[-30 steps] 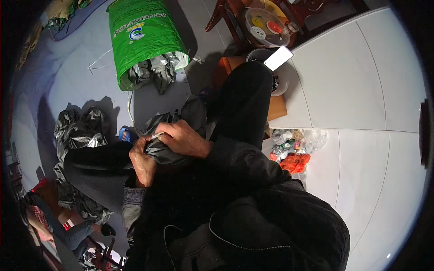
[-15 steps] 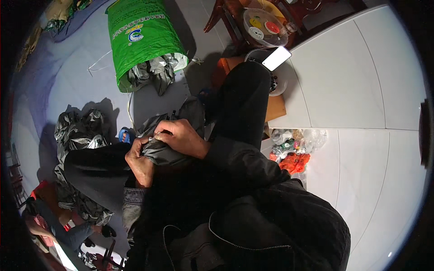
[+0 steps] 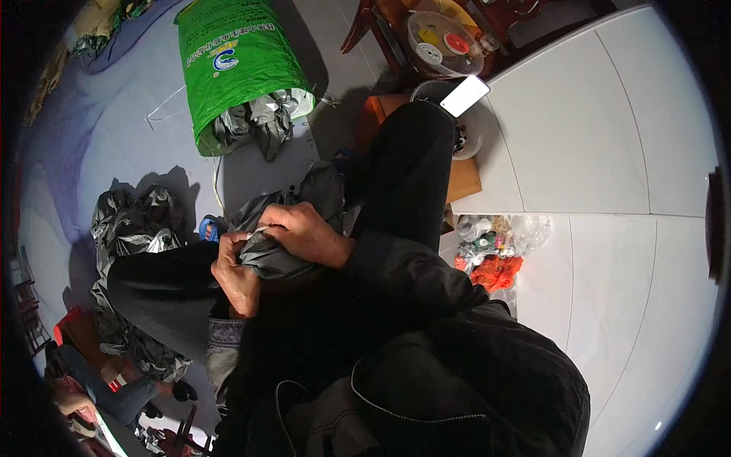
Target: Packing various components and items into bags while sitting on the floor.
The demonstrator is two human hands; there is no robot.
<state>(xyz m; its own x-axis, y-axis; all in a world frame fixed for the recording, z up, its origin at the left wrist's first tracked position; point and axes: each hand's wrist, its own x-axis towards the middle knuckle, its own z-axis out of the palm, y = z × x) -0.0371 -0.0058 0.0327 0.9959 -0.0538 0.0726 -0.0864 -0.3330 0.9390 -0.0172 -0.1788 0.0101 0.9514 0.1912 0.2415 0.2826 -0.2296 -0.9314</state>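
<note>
Both hands work a crumpled dark grey plastic bag (image 3: 268, 259) held over my lap. My left hand (image 3: 234, 274) grips the bag's left side from below. My right hand (image 3: 304, 232) closes over its top, fingers curled into the folds. More of the same grey sheet (image 3: 320, 190) trails up past my right knee. My dark trouser leg runs up toward a phone.
A green woven sack (image 3: 236, 68) lies on the floor, grey bags spilling from its mouth. A pile of grey bags (image 3: 137, 228) sits at left. A phone (image 3: 464, 95) rests on a bowl, a round plastic tub (image 3: 442, 42) beyond it. A clear bag of small colourful items (image 3: 491, 251) lies on white tiles.
My hands have shifted slightly on the grey bag, bunching it tighter; the left hand has moved a little lower. Everything else stays put.
</note>
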